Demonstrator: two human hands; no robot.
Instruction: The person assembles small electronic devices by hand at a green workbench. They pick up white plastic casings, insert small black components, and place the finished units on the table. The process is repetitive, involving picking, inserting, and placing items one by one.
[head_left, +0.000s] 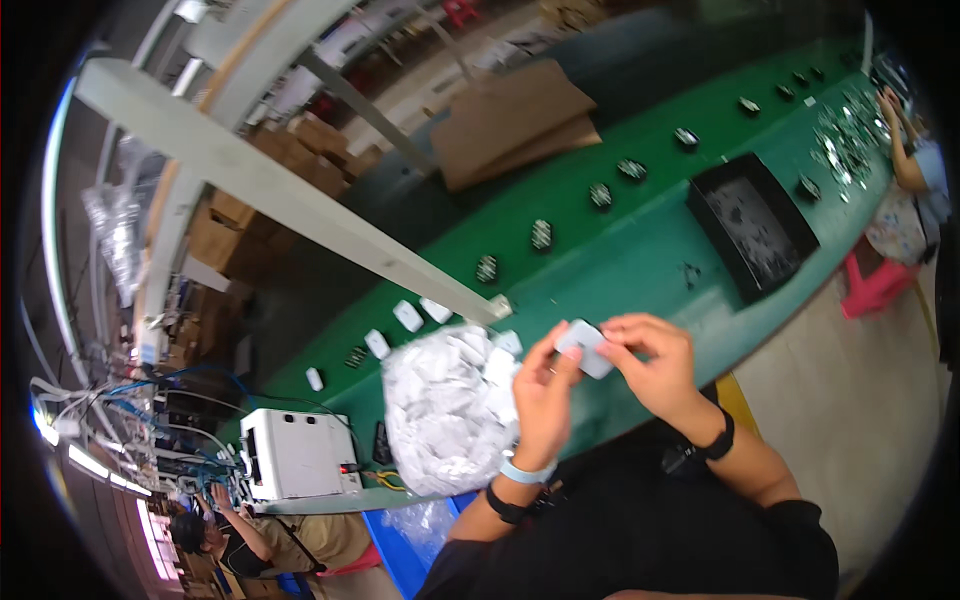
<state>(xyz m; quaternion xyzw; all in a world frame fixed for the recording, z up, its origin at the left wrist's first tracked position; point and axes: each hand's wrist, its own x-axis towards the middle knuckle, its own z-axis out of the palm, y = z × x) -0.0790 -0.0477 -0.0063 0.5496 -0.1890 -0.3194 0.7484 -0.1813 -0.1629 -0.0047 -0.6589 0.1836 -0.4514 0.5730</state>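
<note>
Both my hands are raised over the near edge of the green bench, gripping a small white plastic casing with rounded corners. My left hand pinches its left side, with the thumb on its face. On the other side, my right hand has thumb and fingers closed at the upper right edge. Something dark shows at the top edge of the casing, too small to make out. Just left of my left hand stands a big clear bag full of white plastic pieces.
A black box with dark bits inside sits to the right. Several dark parts lie in a row along the green belt, beside a white post. White casings and a white machine are left. Co-workers sit at both ends.
</note>
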